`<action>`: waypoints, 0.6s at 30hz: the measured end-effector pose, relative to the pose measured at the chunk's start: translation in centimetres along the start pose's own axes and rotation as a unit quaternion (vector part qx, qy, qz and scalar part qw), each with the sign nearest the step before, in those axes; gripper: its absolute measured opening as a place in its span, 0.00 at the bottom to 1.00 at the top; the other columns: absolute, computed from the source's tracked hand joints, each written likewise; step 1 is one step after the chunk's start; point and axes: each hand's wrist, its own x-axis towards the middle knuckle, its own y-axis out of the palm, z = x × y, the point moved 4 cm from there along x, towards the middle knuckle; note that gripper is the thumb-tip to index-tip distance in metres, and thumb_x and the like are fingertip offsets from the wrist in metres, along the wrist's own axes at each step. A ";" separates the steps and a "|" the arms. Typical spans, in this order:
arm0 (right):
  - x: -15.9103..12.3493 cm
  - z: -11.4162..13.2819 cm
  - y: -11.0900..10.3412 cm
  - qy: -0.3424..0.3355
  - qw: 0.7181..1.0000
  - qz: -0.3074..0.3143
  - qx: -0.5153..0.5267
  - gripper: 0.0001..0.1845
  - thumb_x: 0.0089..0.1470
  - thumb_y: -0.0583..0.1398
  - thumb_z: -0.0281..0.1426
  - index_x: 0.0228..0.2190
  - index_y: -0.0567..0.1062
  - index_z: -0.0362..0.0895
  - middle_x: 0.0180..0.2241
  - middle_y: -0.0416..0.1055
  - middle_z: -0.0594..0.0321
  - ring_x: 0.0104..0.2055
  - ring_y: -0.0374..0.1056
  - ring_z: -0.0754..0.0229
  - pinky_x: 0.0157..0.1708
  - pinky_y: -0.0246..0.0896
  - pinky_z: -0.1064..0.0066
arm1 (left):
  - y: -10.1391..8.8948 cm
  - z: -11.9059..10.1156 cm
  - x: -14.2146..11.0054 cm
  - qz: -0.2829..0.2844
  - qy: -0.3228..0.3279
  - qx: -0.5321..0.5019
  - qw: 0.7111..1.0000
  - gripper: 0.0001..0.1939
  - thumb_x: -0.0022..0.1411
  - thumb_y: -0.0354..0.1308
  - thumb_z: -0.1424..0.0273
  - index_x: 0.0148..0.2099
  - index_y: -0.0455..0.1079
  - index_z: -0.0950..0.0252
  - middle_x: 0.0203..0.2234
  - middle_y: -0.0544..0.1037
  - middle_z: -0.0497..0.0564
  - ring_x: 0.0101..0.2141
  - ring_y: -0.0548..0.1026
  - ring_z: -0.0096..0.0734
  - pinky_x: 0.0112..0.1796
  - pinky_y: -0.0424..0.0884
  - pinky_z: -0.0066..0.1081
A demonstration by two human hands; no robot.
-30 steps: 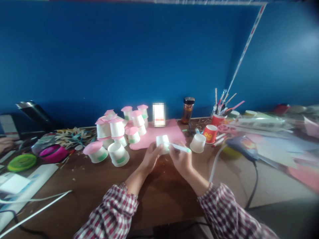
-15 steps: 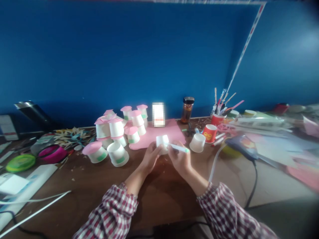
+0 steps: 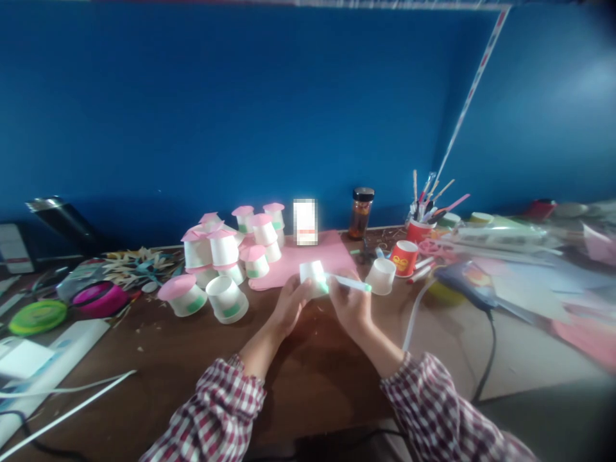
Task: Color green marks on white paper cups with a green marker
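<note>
Above desk, left hand (image 3: pixel 290 307) still grips cup (image 3: pixel 312 273); right hand (image 3: pixel 353 307) keeps marker (image 3: pixel 349 283), tip raised slightly.

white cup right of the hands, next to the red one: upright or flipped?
Flipped. The white cup stands mouth down on the table, narrow base up, wider rim at the bottom, beside the red cup.

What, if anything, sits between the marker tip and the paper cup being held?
Nothing visible. The left hand holds the white cup, and the marker in the right hand reaches its side directly.

A cluster of capped cups (image 3: pixel 226 256) stands left of the held cup (image 3: pixel 312 274), a jar (image 3: pixel 360 213) behind.
</note>
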 end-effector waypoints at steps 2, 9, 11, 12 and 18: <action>-0.1 0.0 0.1 -0.003 1.000 0.008 0.000 0.08 0.55 0.56 0.34 0.31 0.72 0.42 0.25 0.71 0.64 0.25 0.67 0.63 0.27 0.64 0.74 | 0.0 0.0 0.0 0.001 0.000 -0.002 1.000 0.12 0.55 0.61 0.64 0.40 0.69 0.65 0.34 0.76 0.51 0.38 0.73 0.32 0.43 0.66 0.33; -0.2 -0.1 0.2 -0.002 1.000 0.020 0.001 0.08 0.55 0.56 0.34 0.30 0.72 0.42 0.23 0.70 0.64 0.23 0.65 0.64 0.25 0.62 0.75 | 0.1 -0.2 -0.1 -0.006 -0.007 0.004 1.000 0.15 0.54 0.61 0.61 0.40 0.70 0.65 0.30 0.76 0.50 0.34 0.73 0.31 0.42 0.66 0.34; -0.2 -0.1 0.3 -0.001 1.000 0.018 0.002 0.08 0.54 0.56 0.34 0.30 0.72 0.42 0.22 0.70 0.65 0.22 0.65 0.64 0.24 0.62 0.75 | 0.1 -0.2 -0.1 -0.006 -0.006 -0.001 1.000 0.15 0.54 0.61 0.61 0.40 0.71 0.65 0.29 0.76 0.49 0.34 0.74 0.31 0.42 0.66 0.35; -0.2 -0.1 0.3 -0.001 1.000 0.018 0.003 0.08 0.54 0.56 0.34 0.30 0.72 0.42 0.22 0.70 0.65 0.22 0.65 0.64 0.24 0.62 0.75 | 0.1 -0.2 -0.1 -0.005 -0.006 -0.003 1.000 0.15 0.54 0.61 0.61 0.40 0.71 0.65 0.30 0.76 0.49 0.35 0.74 0.31 0.43 0.66 0.35; -0.2 -0.1 0.4 -0.005 1.000 0.022 0.010 0.08 0.55 0.56 0.34 0.31 0.72 0.42 0.24 0.71 0.64 0.23 0.66 0.63 0.25 0.63 0.74 | 0.2 -0.2 -0.1 -0.004 -0.007 -0.004 1.000 0.14 0.53 0.62 0.62 0.40 0.71 0.64 0.32 0.77 0.50 0.36 0.74 0.32 0.44 0.65 0.35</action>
